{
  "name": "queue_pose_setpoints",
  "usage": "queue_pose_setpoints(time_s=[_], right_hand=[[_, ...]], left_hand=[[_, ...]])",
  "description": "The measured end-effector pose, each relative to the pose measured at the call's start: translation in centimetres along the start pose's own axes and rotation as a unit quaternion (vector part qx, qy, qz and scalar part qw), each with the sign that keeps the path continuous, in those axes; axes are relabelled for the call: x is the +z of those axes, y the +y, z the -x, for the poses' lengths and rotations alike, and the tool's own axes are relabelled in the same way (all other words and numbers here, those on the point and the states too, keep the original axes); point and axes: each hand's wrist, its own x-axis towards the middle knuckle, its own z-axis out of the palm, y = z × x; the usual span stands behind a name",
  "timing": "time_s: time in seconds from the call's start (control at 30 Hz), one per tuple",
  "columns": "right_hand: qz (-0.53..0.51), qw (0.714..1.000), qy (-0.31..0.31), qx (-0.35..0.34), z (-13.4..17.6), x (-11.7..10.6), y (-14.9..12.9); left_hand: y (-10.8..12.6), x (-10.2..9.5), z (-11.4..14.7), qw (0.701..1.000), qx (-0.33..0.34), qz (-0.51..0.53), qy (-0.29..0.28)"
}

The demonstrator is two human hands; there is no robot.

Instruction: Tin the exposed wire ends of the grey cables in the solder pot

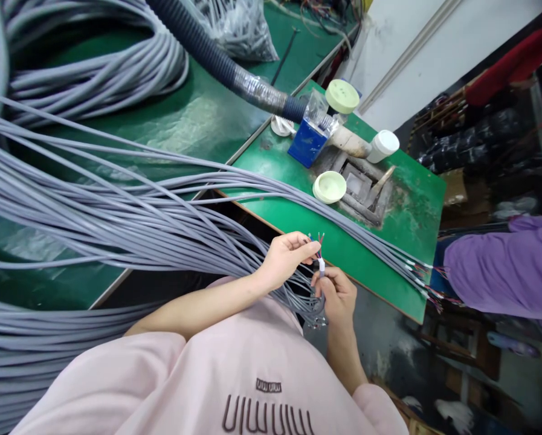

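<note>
My left hand [285, 258] is closed in a pinch on the thin coloured wires [320, 240] that fan out of a grey cable's end. Just below, my right hand [339, 296] grips the same grey cable [322, 273], close to a white sleeve [321, 263] at its stripped end. Behind and under my hands hangs a loose bundle of grey cables [234, 241], with its ends gathered near my right wrist. Another row of grey cables [343, 225] lies across the green board, their stripped ends past its right edge.
On the green board [271, 163] stand a solder pot [359, 184], a pale tub [329, 187], a white jar [383, 146] and a blue box [307, 142]. A black hose [207, 45] comes down over it. Coiled cables [103, 78] lie upper left. A person in a purple sleeve [506, 266] is at right.
</note>
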Motion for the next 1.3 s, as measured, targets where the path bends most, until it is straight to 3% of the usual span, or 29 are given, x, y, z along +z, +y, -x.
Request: queue_pose_setpoints(time_s=[1.0,1.3], right_hand=[[-0.073,0.997,0.017,0.024,0.0,0.2,1.0],[-0.159,0.986,0.012,0.054,-0.3,0.5,0.8]], left_hand=[[-0.1,0.1,-0.1,1.0,-0.016,0.022,0.004],[-0.6,0.0,-0.6,0.999,-0.028,0.036,0.01]])
